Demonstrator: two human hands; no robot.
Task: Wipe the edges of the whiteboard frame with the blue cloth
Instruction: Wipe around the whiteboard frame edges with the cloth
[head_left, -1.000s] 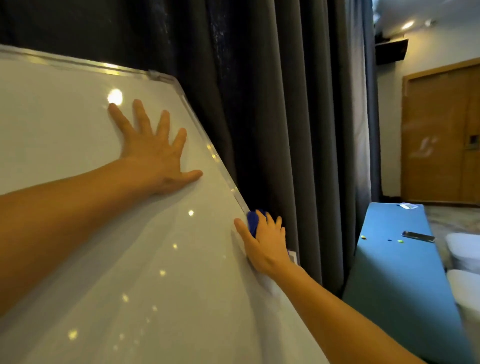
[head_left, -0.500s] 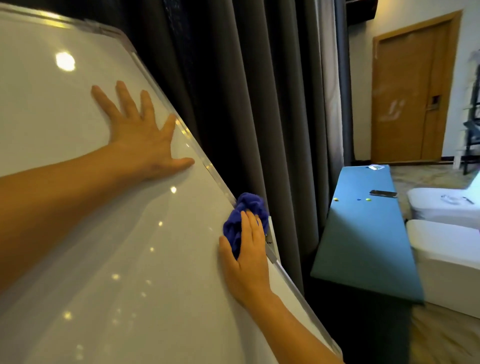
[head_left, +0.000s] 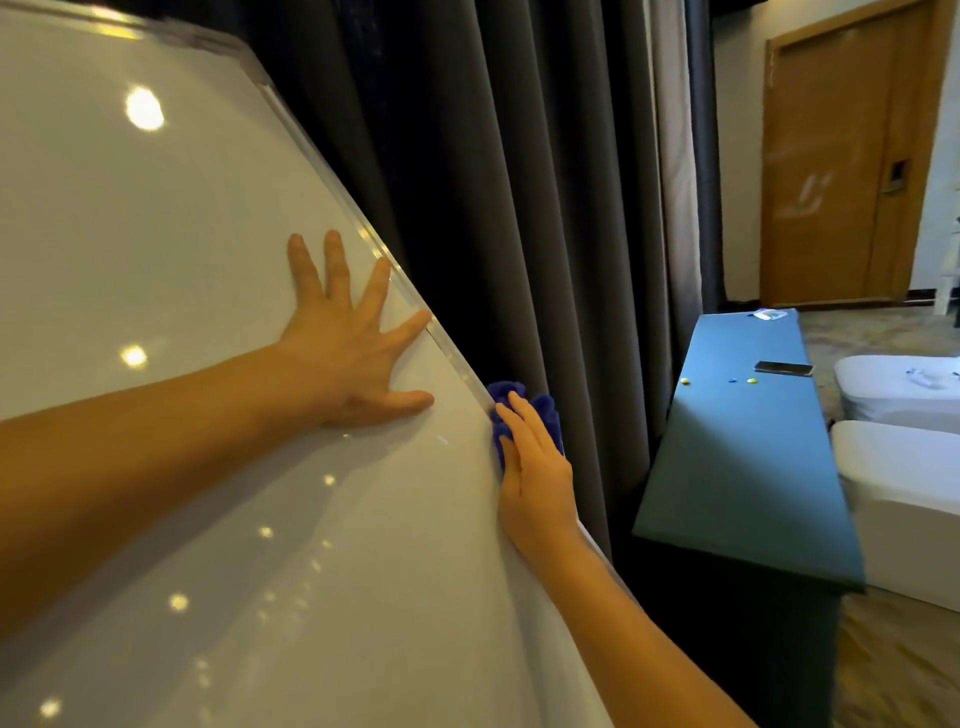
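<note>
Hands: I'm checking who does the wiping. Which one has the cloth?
The right hand presses the blue cloth onto the frame's right edge; the left hand lies flat and empty on the whiteboard.

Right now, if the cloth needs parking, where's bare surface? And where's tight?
Best patch: the near half of the blue table, bare between the dark curtain and the white seats. Its far end is busier: a phone, small bits and a paper. Tight spot: the frame edge, where the right hand presses the blue cloth just below the left hand.
</note>
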